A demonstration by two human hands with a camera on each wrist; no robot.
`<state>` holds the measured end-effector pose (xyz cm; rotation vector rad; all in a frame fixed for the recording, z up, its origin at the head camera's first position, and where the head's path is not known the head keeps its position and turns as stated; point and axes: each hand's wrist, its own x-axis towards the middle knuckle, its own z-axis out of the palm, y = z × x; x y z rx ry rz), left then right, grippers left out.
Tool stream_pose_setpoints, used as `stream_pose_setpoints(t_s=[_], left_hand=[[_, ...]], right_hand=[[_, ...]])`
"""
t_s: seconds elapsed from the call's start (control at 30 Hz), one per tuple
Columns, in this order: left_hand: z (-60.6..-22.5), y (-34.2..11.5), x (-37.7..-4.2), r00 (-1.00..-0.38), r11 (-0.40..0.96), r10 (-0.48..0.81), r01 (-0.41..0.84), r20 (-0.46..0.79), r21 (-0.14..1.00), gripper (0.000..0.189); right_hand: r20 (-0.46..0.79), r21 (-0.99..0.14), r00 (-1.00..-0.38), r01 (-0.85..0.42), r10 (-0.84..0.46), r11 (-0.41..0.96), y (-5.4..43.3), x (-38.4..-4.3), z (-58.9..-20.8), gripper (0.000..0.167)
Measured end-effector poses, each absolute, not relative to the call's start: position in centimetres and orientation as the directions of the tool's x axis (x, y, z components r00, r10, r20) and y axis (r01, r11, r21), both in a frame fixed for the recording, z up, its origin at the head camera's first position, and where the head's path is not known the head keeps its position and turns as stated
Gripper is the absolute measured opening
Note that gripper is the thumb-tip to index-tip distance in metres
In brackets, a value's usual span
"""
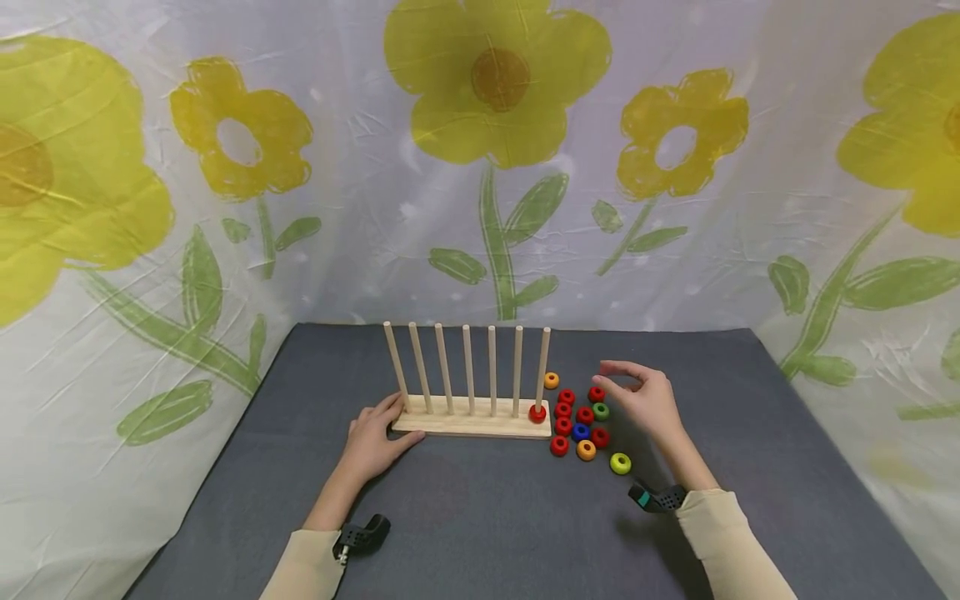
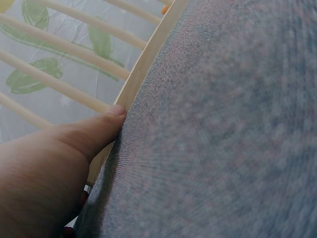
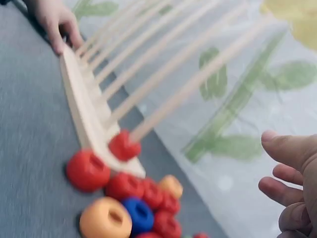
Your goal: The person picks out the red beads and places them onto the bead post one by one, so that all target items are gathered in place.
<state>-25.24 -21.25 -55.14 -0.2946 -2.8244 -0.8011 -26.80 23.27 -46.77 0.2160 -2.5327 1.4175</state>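
Observation:
A wooden stand [image 1: 472, 425] with a row of upright pegs lies on the dark cloth. Its left end is held by my left hand [image 1: 371, 437], thumb along the front edge and fingers at the back. One red bead [image 1: 534, 418] sits at the bottom of the rightmost peg. Above the loose beads hovers my right hand [image 1: 651, 407], thumb and forefinger apart, nothing between them. Nearest beneath it are a red bead [image 1: 596, 396] and a green bead [image 1: 601, 417]. In the right wrist view, the right thumb and fingers [image 3: 280, 191] are also empty.
Several loose beads lie right of the stand: mostly red, plus a blue bead [image 1: 581, 437], an orange bead [image 1: 586, 457], another orange bead [image 1: 551, 385] farther back and a yellow-green bead [image 1: 620, 469] nearer. A flower-printed curtain [image 1: 360, 250] stands behind the table.

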Motion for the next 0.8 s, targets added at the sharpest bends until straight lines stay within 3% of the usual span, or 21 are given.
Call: stream_pose_setpoints(t_s=[0.5,0.8], left_hand=[[-55.0,-21.3,-25.5,-0.962,0.833,0.143,0.244,0.234,0.496,0.083],[-55.1,-21.3,-25.3,-0.964,0.834,0.138,0.236,0.226,0.499,0.084]], right_hand=[[0.182,-0.83,-0.982,-0.124,0.054,0.545,27.2,-27.9,-51.5,0.053],[0.193,-0.815,-0.98,-0.131,0.05,0.565,27.8,-28.9,-52.9,0.043]])
